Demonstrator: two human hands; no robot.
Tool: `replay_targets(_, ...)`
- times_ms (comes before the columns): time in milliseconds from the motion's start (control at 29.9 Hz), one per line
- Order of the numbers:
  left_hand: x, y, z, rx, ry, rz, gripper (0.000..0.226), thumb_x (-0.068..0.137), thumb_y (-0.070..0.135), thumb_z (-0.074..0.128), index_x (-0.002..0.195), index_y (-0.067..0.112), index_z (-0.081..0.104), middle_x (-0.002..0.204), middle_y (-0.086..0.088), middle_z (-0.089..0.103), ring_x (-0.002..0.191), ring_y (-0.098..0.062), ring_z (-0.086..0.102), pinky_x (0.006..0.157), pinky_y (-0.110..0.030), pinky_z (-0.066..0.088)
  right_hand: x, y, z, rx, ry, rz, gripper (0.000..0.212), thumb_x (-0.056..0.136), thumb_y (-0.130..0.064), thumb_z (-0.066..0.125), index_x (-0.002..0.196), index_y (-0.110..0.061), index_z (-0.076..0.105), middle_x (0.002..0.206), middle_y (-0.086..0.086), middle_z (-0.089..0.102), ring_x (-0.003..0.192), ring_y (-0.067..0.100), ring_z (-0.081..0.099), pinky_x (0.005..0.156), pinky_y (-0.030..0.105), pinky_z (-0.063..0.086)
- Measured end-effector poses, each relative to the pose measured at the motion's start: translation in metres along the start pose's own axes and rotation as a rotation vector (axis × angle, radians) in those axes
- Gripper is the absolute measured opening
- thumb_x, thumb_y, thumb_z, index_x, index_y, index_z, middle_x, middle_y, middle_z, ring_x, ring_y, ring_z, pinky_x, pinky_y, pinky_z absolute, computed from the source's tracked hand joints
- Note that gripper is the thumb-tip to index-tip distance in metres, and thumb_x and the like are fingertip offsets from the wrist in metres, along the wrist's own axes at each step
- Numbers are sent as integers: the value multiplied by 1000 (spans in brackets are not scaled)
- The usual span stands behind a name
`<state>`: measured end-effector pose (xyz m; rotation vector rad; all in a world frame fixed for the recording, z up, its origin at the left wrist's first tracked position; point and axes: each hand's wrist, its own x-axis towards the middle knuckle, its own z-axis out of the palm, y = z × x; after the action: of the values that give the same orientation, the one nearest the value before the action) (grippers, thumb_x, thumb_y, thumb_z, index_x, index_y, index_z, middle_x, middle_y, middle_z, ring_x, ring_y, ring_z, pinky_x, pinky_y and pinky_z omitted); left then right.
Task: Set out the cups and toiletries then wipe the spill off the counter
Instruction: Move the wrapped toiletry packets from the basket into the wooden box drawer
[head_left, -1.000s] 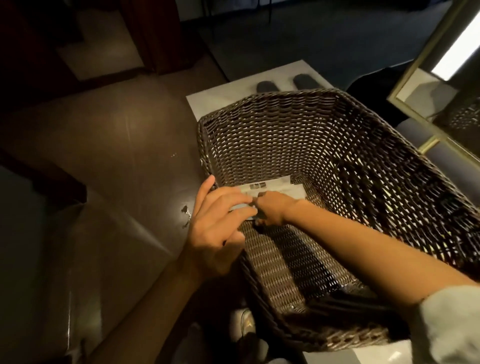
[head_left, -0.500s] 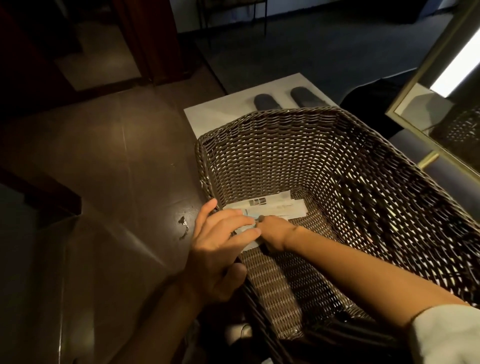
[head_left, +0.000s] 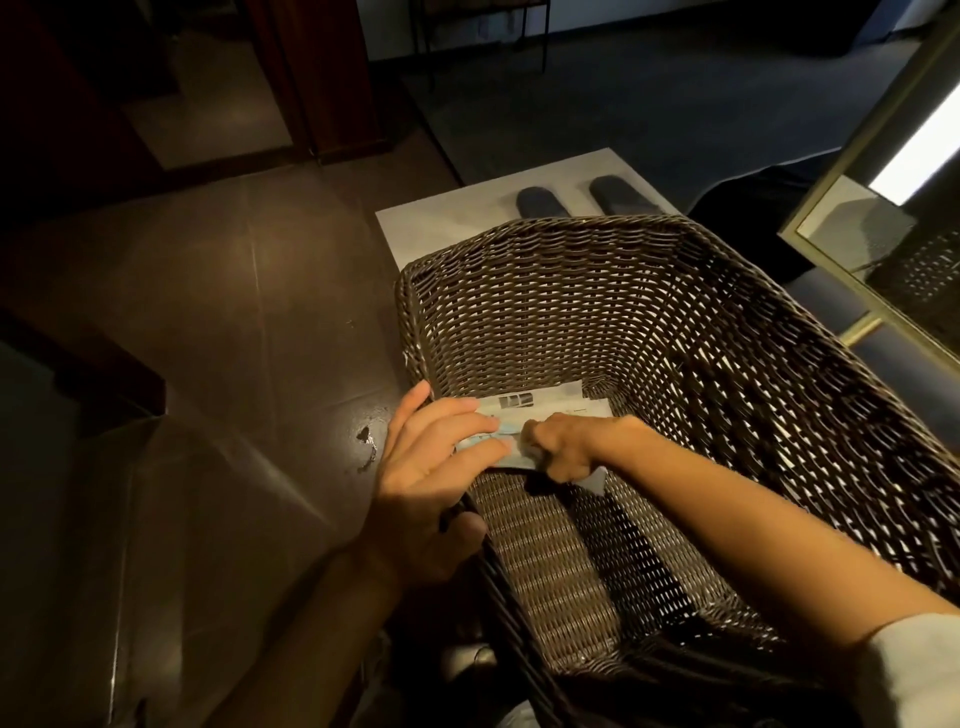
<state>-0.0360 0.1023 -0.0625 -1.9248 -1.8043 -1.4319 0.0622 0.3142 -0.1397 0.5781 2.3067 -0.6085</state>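
A large brown woven basket (head_left: 727, 332) fills the right half of the head view. On its bottom, against the left wall, lie several flat white and pale-blue toiletry packets (head_left: 540, 402). My right hand (head_left: 566, 447) reaches into the basket, fingers closed on the packets. My left hand (head_left: 431, 467) rests over the basket's left rim, fingertips pressing on the same packets, thumb hooked on the rim. No cups are visible.
A dark brown tiled floor (head_left: 218, 338) lies to the left, with a small wet spot (head_left: 366, 439) beside the basket. Beyond the basket, a white mat (head_left: 457, 218) holds two dark slippers (head_left: 540, 202). A gold-framed mirror (head_left: 883, 208) stands at right.
The view has tilted up, so the basket and both hands sit lower in the frame. My right hand has closed tighter on the packets and lifted one corner.
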Motion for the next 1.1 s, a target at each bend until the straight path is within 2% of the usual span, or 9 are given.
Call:
replay_targets(67, 0, 0, 0, 5, 0, -7, 75, 104, 61, 13, 110, 13, 70, 112, -12, 72, 125, -22, 56, 122, -51, 22, -6, 4, -13, 5, 18, 32, 31, 92, -43, 70, 112, -26, 54, 109, -2, 57, 91, 14, 56, 79, 28, 46)
replay_targets(167, 0, 1, -2, 4, -9, -11, 74, 105, 61, 13, 111, 14, 70, 113, -11, 71, 126, -22, 56, 122, -51, 21, -12, 5, -27, -17, 40, 73, 39, 96, -29, 63, 133, -18, 54, 129, 6, 56, 109, 22, 55, 92, 33, 46)
replay_targets(301, 0, 2, -1, -12, -14, -24, 73, 104, 62, 11, 113, 17, 68, 119, -2, 64, 131, -13, 51, 122, -49, 20, -18, 6, -42, -18, 128, 61, 34, 95, -8, 57, 128, -12, 58, 126, 8, 58, 103, 21, 54, 89, 31, 45)
replay_targets(468, 1, 1, 2, -13, -7, -43, 75, 103, 63, 8, 112, 19, 68, 117, 1, 63, 133, -8, 49, 123, -46, 19, -16, 10, -33, -3, 259, 17, 9, 96, -10, 58, 104, -13, 61, 107, 7, 59, 92, 21, 55, 79, 28, 44)
replay_targets(635, 1, -2, 4, -29, -2, -51, 76, 103, 64, 8, 111, 16, 67, 116, 0, 63, 134, -7, 48, 123, -46, 18, -11, 17, -40, 83, 657, -61, 13, 93, -9, 56, 94, -15, 45, 98, 7, 53, 94, 30, 57, 76, 35, 44)
replay_targets(701, 1, -2, 3, -26, -5, -49, 76, 103, 63, 8, 111, 15, 67, 116, 0, 63, 135, -7, 48, 123, -46, 18, -6, 16, -36, 15, 582, -24, 25, 91, -20, 64, 108, -14, 48, 110, 9, 55, 105, 30, 56, 88, 38, 48)
replay_targets(835, 0, -2, 2, -15, -33, -62, 77, 102, 64, 7, 111, 16, 66, 117, 0, 63, 136, -6, 47, 123, -44, 17, 11, 6, -8, -113, 293, 72, 94, 75, -41, 78, 151, -20, 27, 139, 14, 29, 120, 32, 42, 107, 46, 46)
replay_targets(935, 1, -1, 3, -2, -41, -64, 76, 102, 65, 5, 111, 18, 65, 117, 2, 62, 134, -6, 47, 124, -44, 17, 21, -1, 6, -181, 331, 77, 103, 67, -67, 72, 147, -21, 28, 129, 14, 25, 110, 31, 38, 102, 49, 46)
replay_targets(1102, 2, 3, 2, 34, -31, -34, 74, 103, 61, 5, 111, 16, 63, 116, -1, 62, 124, -21, 56, 124, -46, 19, 19, -6, 16, -242, 511, -43, 95, 62, -94, 39, 114, -15, 48, 106, 4, 32, 92, 22, 35, 87, 46, 47)
